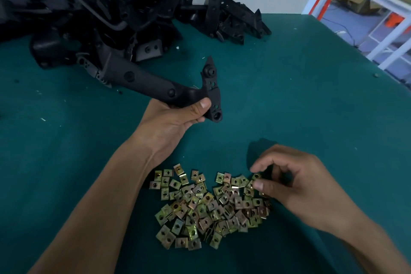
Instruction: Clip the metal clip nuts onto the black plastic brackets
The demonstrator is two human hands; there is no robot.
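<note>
Nearest the camera, two bare forearms reach out over the green counter (311, 95). Between them lies a loose heap of metal clip nuts (206, 207), small squarish brass-coloured pieces with a hole in each, some flat and some overlapping or tipped on edge. The right hand (295, 184) is at the right edge of that heap, fingers curled downward, with thumb and forefinger closing on a single clip nut (256, 176) at the top right corner of the pile; the rest of the fingers are loosely bent above the counter, and whether the nut is lifted clear of the heap cannot be told. Further out and to the left, the left hand (171, 122) grips a black plastic bracket (155, 83) held up above the counter, thumb pressed across its front near the joint where a long arm meets a shorter crosspiece. The long arm runs away up and to the left, its far end overlapping the pile behind; the crosspiece stands roughly upright with a pointed top and round holes along it. Beyond that, against the pale wall, sits a large jumbled pile of black brackets (106, 13), with a smaller cluster of black parts (231, 18) just to its right. At the far right, past the counter's edge, white shelving (375, 4) is visible.
</note>
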